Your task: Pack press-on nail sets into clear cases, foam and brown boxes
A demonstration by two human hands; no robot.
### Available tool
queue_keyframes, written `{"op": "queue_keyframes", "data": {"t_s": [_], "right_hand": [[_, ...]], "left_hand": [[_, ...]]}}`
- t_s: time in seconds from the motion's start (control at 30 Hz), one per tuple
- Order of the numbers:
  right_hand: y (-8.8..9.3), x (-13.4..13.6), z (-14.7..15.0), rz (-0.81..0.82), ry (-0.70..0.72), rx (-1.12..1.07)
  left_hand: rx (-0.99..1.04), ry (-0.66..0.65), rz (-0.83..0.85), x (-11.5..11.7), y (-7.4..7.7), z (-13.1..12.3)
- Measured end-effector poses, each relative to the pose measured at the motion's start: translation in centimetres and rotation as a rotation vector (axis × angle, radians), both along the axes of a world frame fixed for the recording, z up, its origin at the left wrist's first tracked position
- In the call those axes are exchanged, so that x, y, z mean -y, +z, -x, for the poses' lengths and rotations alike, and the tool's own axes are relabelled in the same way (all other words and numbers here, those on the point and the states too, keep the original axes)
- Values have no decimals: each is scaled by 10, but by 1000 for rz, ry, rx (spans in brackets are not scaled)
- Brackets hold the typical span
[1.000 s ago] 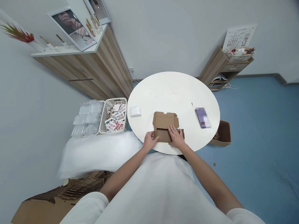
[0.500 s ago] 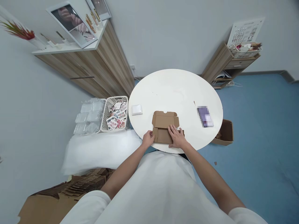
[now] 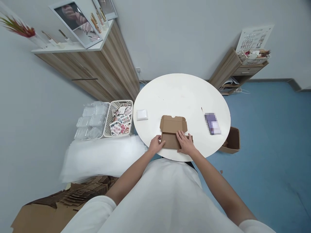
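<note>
A flat brown cardboard box (image 3: 173, 127), partly folded with its lid open, lies near the front edge of the round white table (image 3: 182, 94). My left hand (image 3: 155, 145) pinches the box's left side flap. My right hand (image 3: 186, 144) lies flat with fingers spread, pressing on the box's near panel. A small white square packet (image 3: 142, 114) rests on the table to the left of the box. A purple item (image 3: 212, 123) lies on the table to the right.
Left of the table stand a white basket (image 3: 120, 119) of colourful cards and a stack of clear plastic cases (image 3: 91, 121). Flat cardboard blanks (image 3: 80, 192) are piled at lower left. An open brown carton (image 3: 232, 139) sits on the blue floor at right. Wooden cabinets line the back wall.
My left hand has closed in on the box's left flap, folding it inward. My right hand stays pressed on the near panel.
</note>
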State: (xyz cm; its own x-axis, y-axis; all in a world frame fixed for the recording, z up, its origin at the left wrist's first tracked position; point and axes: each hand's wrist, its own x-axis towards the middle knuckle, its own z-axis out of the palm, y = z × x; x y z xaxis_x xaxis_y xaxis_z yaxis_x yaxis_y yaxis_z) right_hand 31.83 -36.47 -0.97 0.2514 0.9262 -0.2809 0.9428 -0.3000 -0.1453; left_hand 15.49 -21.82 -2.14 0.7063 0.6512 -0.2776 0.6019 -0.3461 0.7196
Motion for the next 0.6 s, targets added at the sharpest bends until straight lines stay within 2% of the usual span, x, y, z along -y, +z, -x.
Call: {"op": "queue_keyframes", "data": {"t_s": [0.1,0.17,0.3,0.43,0.53,0.6], "right_hand": [[3,2,-11,11,-3,18],[4,2,-16,11,1,26],[4,3,-18,5,4,19],[8,7,-17,-29,-23,-22],[13,19,-21,-98,-141,-63],[14,33,-27,-156,-298,-96]], "left_hand": [[79,-49,23,-1,5,0],[78,-144,-9,-3,11,-2],[-49,-330,-62,-10,19,-13],[-167,-372,-87,-12,17,-27],[-188,-365,-82,-10,14,-34],[-184,-353,-65,-7,12,-38]]}}
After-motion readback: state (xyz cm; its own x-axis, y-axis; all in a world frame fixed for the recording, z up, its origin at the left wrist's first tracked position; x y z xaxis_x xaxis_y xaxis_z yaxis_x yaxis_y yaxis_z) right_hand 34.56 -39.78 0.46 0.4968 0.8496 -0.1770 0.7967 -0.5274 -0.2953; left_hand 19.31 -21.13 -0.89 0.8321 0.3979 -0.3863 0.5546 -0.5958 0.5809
